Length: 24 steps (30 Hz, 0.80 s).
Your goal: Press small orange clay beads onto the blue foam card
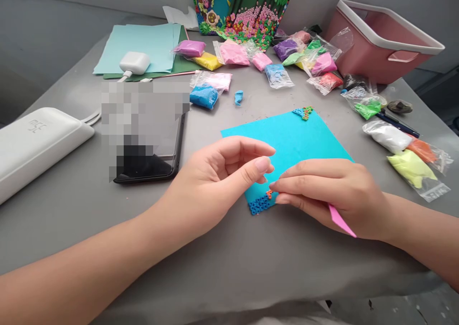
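Blue card [297, 141] well inside table [215, 258] edges

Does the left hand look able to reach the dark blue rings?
Probably yes: the left hand is close to the dark blue rings, with nothing visible between, though the right hand, holding a pink tool, crowds them from the other side.
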Each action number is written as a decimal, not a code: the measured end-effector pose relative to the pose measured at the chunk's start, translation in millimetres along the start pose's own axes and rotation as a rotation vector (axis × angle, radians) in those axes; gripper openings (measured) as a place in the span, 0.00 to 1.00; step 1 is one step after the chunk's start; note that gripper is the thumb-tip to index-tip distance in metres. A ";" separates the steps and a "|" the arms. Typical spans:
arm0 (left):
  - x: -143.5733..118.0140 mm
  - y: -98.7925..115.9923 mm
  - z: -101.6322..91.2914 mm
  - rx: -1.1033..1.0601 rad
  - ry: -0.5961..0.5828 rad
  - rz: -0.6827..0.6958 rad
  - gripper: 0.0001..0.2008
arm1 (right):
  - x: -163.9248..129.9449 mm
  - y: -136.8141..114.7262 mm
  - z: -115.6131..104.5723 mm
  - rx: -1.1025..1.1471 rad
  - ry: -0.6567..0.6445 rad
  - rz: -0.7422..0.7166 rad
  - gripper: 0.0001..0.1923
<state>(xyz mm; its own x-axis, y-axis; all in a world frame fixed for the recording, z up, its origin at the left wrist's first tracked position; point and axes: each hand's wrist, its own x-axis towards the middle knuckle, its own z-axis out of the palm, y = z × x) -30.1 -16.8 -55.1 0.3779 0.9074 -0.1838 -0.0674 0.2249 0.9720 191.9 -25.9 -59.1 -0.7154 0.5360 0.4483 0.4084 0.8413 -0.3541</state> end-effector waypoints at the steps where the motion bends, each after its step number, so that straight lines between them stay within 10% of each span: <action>1: -0.2 0.0 -0.1 0.006 0.004 -0.004 0.09 | 0.0 0.2 -0.2 0.008 -0.007 0.009 0.01; 24: 0.0 -0.9 -2.5 -0.026 -0.033 -0.005 0.09 | -2.8 3.8 5.4 0.063 -0.125 0.000 0.06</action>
<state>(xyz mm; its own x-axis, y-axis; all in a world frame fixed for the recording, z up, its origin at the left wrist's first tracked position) -32.3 -16.2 -56.4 0.4087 0.8941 -0.1834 -0.0891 0.2390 0.9669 192.3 -24.6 -66.1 -0.7819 0.5197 0.3442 0.3747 0.8331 -0.4068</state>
